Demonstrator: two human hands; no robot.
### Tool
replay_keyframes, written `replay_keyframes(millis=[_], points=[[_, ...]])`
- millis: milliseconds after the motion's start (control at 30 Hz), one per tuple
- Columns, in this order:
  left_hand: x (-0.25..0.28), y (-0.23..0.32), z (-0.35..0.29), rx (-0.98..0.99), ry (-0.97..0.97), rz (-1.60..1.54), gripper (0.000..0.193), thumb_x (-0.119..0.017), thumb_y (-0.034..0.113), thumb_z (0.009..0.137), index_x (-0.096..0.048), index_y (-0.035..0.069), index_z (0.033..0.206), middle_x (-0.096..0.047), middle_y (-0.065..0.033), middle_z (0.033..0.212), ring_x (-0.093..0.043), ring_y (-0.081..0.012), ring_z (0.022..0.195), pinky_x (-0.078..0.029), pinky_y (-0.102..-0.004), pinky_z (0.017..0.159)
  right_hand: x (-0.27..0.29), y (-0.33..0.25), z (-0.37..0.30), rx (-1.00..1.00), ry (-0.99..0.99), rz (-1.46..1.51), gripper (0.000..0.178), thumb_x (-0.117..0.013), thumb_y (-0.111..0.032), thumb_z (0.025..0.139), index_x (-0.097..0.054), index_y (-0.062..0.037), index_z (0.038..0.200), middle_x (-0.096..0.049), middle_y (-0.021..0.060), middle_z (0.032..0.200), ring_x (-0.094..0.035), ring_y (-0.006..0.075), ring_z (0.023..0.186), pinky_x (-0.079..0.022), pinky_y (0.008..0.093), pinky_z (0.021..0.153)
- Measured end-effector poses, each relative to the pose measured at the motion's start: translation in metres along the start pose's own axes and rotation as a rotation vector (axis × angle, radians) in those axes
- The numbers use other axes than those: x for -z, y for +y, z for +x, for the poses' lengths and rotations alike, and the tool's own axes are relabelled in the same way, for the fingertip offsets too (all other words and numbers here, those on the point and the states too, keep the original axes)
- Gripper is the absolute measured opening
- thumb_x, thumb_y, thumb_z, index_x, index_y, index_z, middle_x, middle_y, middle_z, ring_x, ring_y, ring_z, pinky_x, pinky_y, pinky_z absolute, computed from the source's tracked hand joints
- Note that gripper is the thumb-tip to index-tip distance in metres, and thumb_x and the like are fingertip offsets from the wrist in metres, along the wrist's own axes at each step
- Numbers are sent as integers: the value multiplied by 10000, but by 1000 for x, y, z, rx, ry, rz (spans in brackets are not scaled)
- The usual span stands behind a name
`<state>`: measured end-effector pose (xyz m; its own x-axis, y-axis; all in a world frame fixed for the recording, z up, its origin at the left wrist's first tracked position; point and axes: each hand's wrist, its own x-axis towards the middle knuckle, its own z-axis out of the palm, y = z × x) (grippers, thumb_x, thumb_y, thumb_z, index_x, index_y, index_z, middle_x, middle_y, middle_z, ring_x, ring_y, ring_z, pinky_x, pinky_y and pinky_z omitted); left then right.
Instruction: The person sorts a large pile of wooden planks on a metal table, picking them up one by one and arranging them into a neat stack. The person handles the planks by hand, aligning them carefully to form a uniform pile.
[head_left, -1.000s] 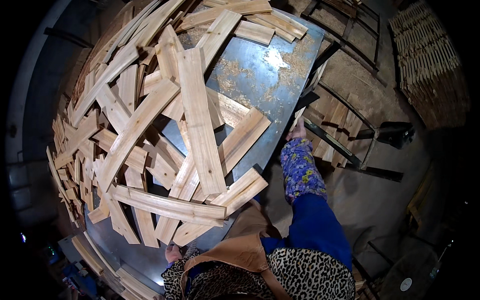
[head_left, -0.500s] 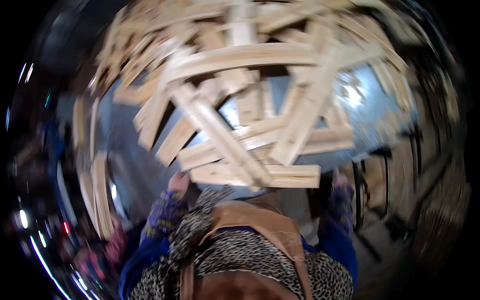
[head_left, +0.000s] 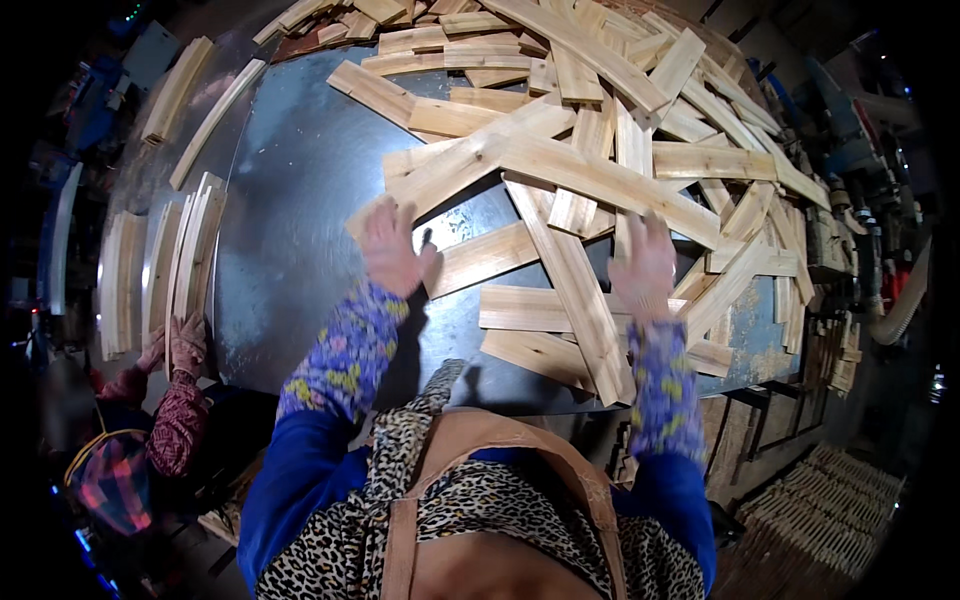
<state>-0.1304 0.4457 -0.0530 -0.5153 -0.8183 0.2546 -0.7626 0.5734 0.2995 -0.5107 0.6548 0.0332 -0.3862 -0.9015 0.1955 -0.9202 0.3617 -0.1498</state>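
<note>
Over the table [head_left: 290, 270], left hand [head_left: 394, 255], right hand [head_left: 643, 268], fingers spread, open room leftward, boards [head_left: 572, 280] at near edge

The left plank [head_left: 450, 172], pale, bare and straight, slants across the metal tabletop [head_left: 300, 200], its lower end angled toward the near left corner. The right plank [head_left: 605, 185], equally pale, meets it at an angle, sloping toward the near right corner across other boards [head_left: 575, 210].
</note>
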Motion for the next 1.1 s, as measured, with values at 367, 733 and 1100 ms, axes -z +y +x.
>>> replay_keyframes(millis=[367,733,1100], points=[[71,-114,0,262,-548,-234,861,-784,234,812,-471,116,1605,-667,-233,1310,-674,-437,1224,-551,-509,1074,9,-96,158,-227,-570,-201,1038,-800,-461,810,-375,-144,1702,-615,250,1493,-624,422,1382,-510,507,1159],[98,-105,-62,465,-701,-594,745,-853,284,845,-600,34,1500,-716,-272,1308,-693,-444,1246,-563,-508,1086,-80,-336,140,8,-881,472,742,-619,-679,1024,-718,-49,1404,-752,260,1320,-699,388,1271,-543,471,1117],[98,-109,-54,593,-752,-492,704,-800,329,904,-603,48,1519,-732,-308,1266,-700,-484,1216,-581,-545,1036,-75,-257,439,-312,-396,-229,741,-765,-413,939,-542,-138,1589,-620,210,1528,-592,373,1427,-457,512,1219]])
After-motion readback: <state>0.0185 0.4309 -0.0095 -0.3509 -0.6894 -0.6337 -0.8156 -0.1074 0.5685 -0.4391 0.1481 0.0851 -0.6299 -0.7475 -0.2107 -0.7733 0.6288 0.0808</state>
